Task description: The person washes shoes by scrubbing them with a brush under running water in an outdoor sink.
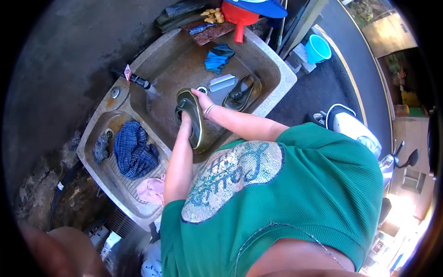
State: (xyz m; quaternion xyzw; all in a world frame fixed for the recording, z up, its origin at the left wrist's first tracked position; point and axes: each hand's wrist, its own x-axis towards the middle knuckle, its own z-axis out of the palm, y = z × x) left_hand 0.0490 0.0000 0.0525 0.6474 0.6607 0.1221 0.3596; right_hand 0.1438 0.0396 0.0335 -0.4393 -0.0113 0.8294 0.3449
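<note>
And here we are at the stone sink (177,60), with the olive shoe (196,122) raised over the near part of the big basin, its toe towards twelve o'clock and its pale-edged sole turned to about three. The left hand (185,117) comes up from six o'clock and goes right into the shoe's opening, so its fingers are hidden and I can't tell whether they're spread or pressed together. The right hand (201,100), bangles at the wrist, reaches in from four o'clock and clasps the toe end, fingers curled against the edge. Reading round from that shoe: at ten o'clock the black tap (139,80) runs, white water splashing below its mouth; at one o'clock lie a pale oblong block (222,83) and, further off, a crumpled blue cloth (218,60). The other shoe (240,93) rests at two o'clock on the basin floor, just beside the block. Over in the smaller side basin (110,174), a checked blue garment (134,150) is bunched up at eight o'clock, with a pink cloth (151,190) at seven. Up on the far rim at one o'clock sits a red dipper (240,21), and outside the sink at two stands a turquoise bucket (318,49).
</note>
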